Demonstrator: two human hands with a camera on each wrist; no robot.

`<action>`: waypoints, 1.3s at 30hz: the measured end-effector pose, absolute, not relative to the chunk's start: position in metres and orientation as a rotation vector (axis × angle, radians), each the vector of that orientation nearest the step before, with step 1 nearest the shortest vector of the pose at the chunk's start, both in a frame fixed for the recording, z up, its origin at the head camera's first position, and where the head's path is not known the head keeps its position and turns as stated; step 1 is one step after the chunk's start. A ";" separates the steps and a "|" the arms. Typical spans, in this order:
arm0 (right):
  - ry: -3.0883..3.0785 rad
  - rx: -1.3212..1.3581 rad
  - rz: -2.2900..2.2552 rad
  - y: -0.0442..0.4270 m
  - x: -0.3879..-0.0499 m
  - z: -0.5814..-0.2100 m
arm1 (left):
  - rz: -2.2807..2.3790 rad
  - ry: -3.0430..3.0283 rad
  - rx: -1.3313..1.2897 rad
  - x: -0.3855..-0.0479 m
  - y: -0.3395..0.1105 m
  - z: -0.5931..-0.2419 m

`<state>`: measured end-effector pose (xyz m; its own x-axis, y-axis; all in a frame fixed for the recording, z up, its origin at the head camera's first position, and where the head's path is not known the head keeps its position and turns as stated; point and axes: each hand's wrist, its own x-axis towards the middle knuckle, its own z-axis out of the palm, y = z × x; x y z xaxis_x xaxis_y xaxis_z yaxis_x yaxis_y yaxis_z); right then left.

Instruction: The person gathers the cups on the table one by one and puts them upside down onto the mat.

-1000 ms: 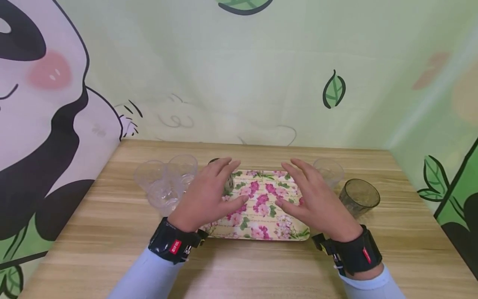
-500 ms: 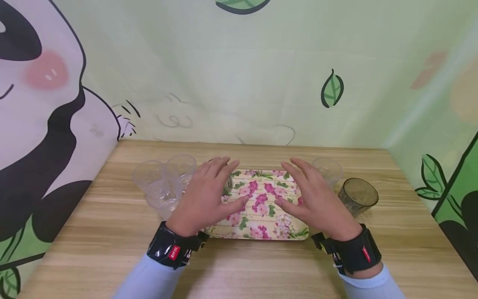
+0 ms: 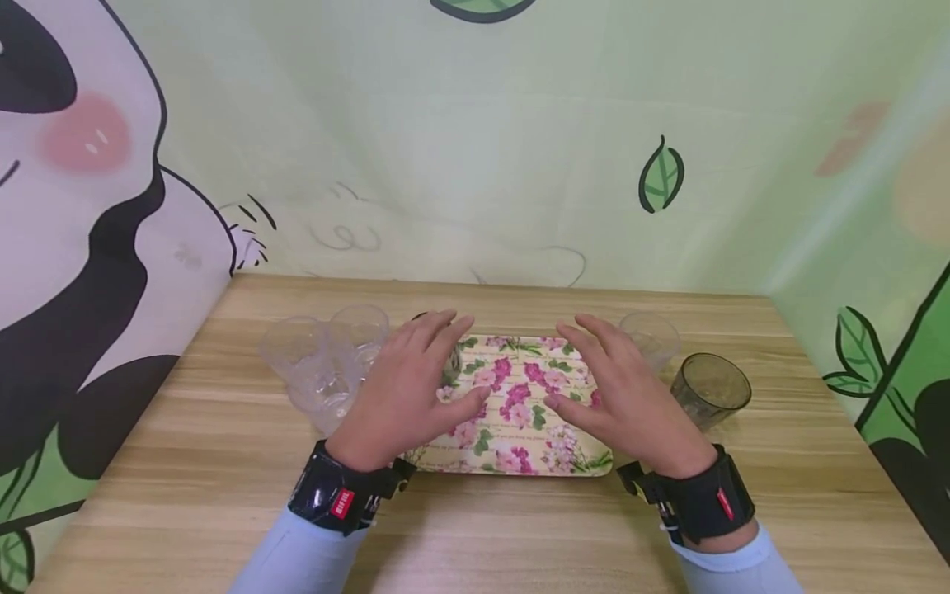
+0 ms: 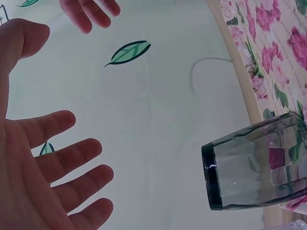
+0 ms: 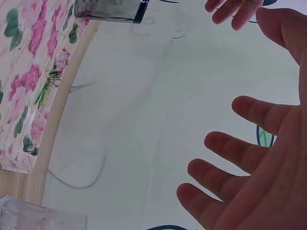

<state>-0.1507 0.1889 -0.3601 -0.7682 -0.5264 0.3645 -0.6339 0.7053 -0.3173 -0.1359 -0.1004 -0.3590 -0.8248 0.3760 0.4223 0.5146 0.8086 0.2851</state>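
Since half a second ago the head view has shifted slightly; little else has moved. At left, clear cups [image 3: 321, 381] cluster on the table [image 3: 519, 536]. The left hand [image 3: 404, 388] hovers beside them, fingers apart. Beyond it, a grey glass [image 4: 254, 165] stands on the flowered tray [image 3: 519, 404], between the hands. The right hand [image 3: 631, 392], fingers apart too, hovers near a lone cup [image 3: 651, 332] and a brown glass [image 3: 710, 389]

Wood-grain tabletop [image 3: 519, 536], with a pale green backdrop [image 3: 416, 124] rising past its far edge. Huge cartoon panda [image 3: 111, 223] on the left, lone black-outlined leaf [image 3: 661, 177] far and right of centre, faded pinkish patch [image 3: 853, 139] further right.
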 end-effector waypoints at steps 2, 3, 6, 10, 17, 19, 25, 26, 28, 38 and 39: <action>-2.671 0.924 0.633 0.189 -0.151 -0.360 | -0.560 -2.639 -0.684 -0.136 -0.101 -0.358; -2.672 0.922 0.631 0.189 -0.150 -0.359 | -0.562 -2.634 -0.687 -0.136 -0.101 -0.358; -2.672 0.919 0.625 0.188 -0.150 -0.359 | -0.574 -2.619 -0.695 -0.137 -0.102 -0.357; -2.680 0.916 0.616 0.187 -0.149 -0.357 | -0.584 -2.598 -0.712 -0.140 -0.102 -0.357; -2.685 0.925 0.608 0.185 -0.148 -0.354 | -0.600 -2.600 -0.709 -0.140 -0.103 -0.358; -2.689 0.927 0.606 0.185 -0.148 -0.354 | -0.602 -2.598 -0.708 -0.140 -0.103 -0.358; -2.710 0.920 0.614 0.186 -0.147 -0.353 | -0.612 -2.595 -0.730 -0.141 -0.102 -0.359; -2.717 0.916 0.617 0.186 -0.147 -0.353 | -0.614 -2.595 -0.736 -0.141 -0.101 -0.359; -2.729 0.905 0.621 0.188 -0.147 -0.352 | -0.618 -2.595 -0.745 -0.141 -0.101 -0.359; -2.774 0.865 0.629 0.189 -0.149 -0.352 | -0.618 -2.617 -0.701 -0.140 -0.105 -0.356; -2.780 0.858 0.631 0.190 -0.149 -0.353 | -0.617 -2.619 -0.700 -0.140 -0.105 -0.356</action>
<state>-0.1485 0.1895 -0.3525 -0.8216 -0.4999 0.2741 -0.5693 0.7458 -0.3461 -0.1401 -0.1052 -0.3561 -0.8129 0.3803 0.4412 0.5373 0.7820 0.3160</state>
